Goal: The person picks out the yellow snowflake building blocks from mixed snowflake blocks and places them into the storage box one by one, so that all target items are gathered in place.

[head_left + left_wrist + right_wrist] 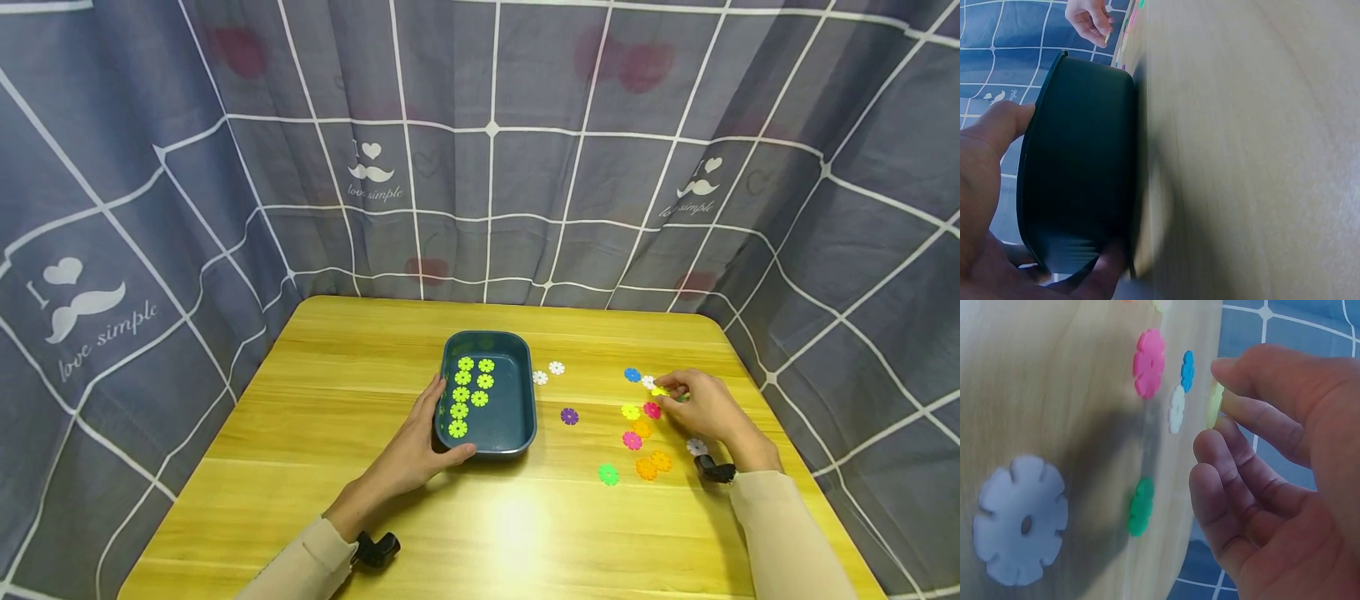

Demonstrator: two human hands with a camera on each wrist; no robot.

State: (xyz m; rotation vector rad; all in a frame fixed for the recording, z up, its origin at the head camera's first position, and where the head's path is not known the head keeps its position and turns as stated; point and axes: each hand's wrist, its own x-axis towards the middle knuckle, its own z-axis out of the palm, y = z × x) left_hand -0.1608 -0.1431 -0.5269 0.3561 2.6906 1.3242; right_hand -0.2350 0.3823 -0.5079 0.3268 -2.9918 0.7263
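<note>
A dark teal plastic tray (514, 417) stands on the wooden table, with several yellow-green snowflake discs (459, 411) lying along its left side. My left hand (405, 454) holds the tray at its near left corner, thumb at the rim and fingers along the wall (1079, 156). Over the loose discs at the right, my right hand (708, 408) pinches a yellow snowflake disc (1215, 405) between thumb and fingertips, raised off the table. Below it lie a white disc (1176, 409), a blue disc (1187, 372) and a green disc (1141, 507).
Loose discs are scattered right of the tray: purple (569, 416), pink (632, 440), red-pink (652, 409), orange (647, 468), green (608, 475) and white (557, 367). A grey-blue checked curtain (450, 167) surrounds the table (315, 433) at its back and sides.
</note>
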